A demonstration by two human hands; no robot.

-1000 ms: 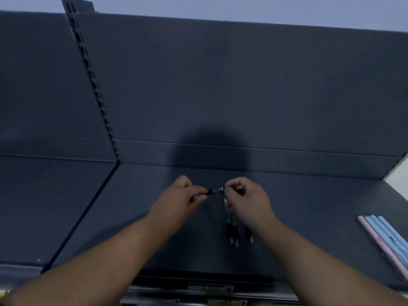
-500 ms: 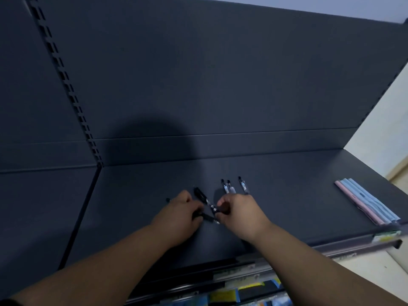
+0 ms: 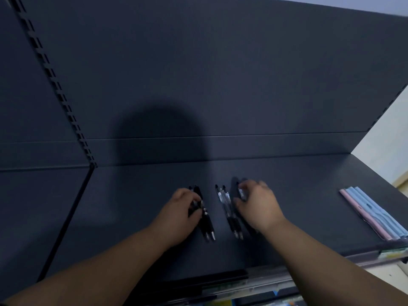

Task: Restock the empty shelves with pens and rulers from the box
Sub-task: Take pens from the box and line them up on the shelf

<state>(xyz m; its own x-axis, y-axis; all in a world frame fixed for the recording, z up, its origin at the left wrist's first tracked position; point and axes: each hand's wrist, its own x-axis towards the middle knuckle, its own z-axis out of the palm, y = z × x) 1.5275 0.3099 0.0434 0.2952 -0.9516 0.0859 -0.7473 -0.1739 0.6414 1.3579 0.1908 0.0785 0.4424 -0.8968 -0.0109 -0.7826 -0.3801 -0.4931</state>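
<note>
Several black pens lie lengthwise on the dark shelf point(image 3: 298, 195). My left hand point(image 3: 181, 212) curls its fingers round a small bunch of black pens point(image 3: 207, 224) on the shelf. Two more pens point(image 3: 228, 208) lie side by side between my hands, untouched. My right hand point(image 3: 257, 202) rests over another black pen point(image 3: 241, 193), with thumb and fingers pinching it against the shelf. The box is not in view.
Pink and light blue rulers point(image 3: 373, 213) lie in a stack at the shelf's right end. A slotted upright point(image 3: 55, 85) divides the back panel at the left. The shelf's front rail point(image 3: 254, 286) with price labels runs below my forearms.
Both hands held one pen between them a second ago. They have since parted: the left one lays pens down at the left, the right one moved to a pen at the right.
</note>
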